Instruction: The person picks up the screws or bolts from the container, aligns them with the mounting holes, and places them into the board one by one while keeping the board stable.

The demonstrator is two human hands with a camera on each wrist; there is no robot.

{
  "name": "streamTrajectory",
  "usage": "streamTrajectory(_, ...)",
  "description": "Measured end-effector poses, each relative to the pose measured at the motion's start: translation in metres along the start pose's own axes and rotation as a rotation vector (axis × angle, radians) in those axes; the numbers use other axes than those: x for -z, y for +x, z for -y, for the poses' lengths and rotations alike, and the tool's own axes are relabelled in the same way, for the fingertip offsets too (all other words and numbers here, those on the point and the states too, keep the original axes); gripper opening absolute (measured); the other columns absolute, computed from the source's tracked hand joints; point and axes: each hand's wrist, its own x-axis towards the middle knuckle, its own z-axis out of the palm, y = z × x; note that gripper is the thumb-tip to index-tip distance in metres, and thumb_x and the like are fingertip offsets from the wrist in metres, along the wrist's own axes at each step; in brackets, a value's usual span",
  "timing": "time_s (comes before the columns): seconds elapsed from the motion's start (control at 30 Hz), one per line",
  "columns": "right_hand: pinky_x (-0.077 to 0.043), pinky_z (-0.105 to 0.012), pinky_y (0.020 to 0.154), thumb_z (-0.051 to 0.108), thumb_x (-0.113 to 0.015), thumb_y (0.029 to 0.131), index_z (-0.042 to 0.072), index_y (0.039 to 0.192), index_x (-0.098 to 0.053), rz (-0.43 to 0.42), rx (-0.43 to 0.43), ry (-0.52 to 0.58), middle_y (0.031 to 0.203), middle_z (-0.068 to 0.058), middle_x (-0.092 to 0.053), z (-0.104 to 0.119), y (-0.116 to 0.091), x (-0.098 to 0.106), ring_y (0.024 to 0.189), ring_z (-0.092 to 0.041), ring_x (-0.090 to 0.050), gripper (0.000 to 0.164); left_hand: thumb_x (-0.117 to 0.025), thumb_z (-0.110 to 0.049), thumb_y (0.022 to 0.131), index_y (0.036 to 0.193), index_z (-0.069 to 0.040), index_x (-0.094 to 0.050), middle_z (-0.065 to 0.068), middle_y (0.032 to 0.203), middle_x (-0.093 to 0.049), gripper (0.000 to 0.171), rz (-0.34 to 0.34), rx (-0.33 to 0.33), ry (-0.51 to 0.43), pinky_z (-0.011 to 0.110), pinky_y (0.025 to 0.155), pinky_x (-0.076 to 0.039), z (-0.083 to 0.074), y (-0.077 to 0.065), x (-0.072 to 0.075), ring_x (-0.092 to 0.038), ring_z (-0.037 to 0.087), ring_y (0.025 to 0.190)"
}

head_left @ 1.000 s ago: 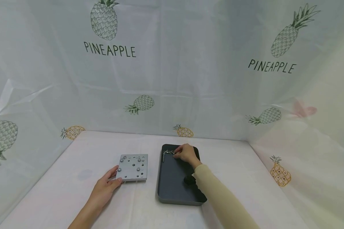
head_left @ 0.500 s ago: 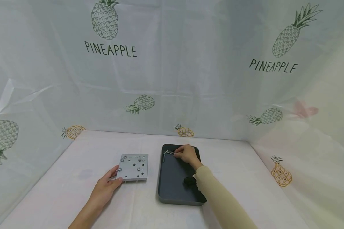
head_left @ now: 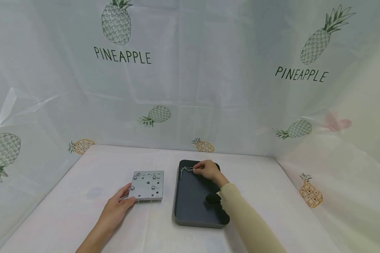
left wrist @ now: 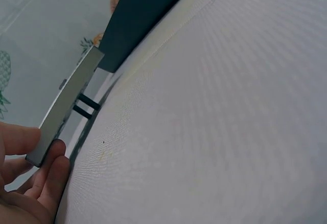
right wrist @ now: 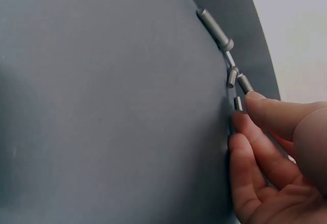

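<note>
In the head view my left hand (head_left: 115,207) grips the near left corner of a square grey metal plate (head_left: 142,189) with drilled holes and several screw heads on top. The left wrist view shows the thumb above the plate's edge (left wrist: 66,106) and fingers beneath; two dark shanks (left wrist: 88,101) stick out below it. My right hand (head_left: 207,170) is at the far end of a dark grey tray (head_left: 190,207). There its thumb and fingertips pinch a threaded screw (right wrist: 245,84), partly hidden by the thumb. More loose screws (right wrist: 214,29) lie beside it along the tray wall.
The tray stands right of the plate on a white-covered table (head_left: 158,228). A black object (head_left: 212,199) shows beside the right sleeve cuff (head_left: 228,191). A pineapple-print curtain (head_left: 190,88) hangs behind the table.
My right hand and sleeve have shifted slightly to the right over the tray, and the black object by the cuff has moved with them. My left hand and the plate look still.
</note>
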Motion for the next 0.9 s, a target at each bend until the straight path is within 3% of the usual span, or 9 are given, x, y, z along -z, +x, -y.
streamTrajectory(0.2,-0.055,-0.026,0.071,0.013,-0.078,0.098,0.004,0.113,-0.08,0.042,0.014,0.057,0.092,-0.001,-0.077,0.006,-0.001,0.002,0.079,-0.011,-0.068,0.018,-0.063,-0.026,0.108,0.168,-0.012,-0.03,0.021,0.167,-0.037,0.071,-0.001,0.004,-0.002,0.055,0.12,-0.04,-0.001,-0.001,0.0,-0.055,0.035,0.141)
streamTrajectory(0.67,-0.06,-0.035,0.087,0.014,-0.075,0.1,0.004,0.123,-0.078,0.074,0.136,0.129,0.108,-0.005,-0.079,0.035,-0.003,-0.002,0.096,-0.016,-0.073,0.025,-0.064,-0.023,0.106,0.168,-0.011,-0.031,0.023,0.166,-0.038,0.071,-0.014,0.006,0.004,0.056,0.119,-0.041,0.001,0.001,0.0,-0.058,0.035,0.138)
streamTrajectory(0.9,-0.061,-0.036,0.086,0.016,-0.074,0.102,0.01,0.123,-0.079,0.086,0.168,0.146,0.114,-0.002,-0.078,0.051,-0.001,-0.006,0.097,-0.016,-0.072,0.023,-0.065,-0.022,0.106,0.167,-0.011,-0.032,0.023,0.165,-0.039,0.071,-0.016,0.0,0.003,0.056,0.119,-0.041,0.002,0.001,0.0,-0.06,0.034,0.136)
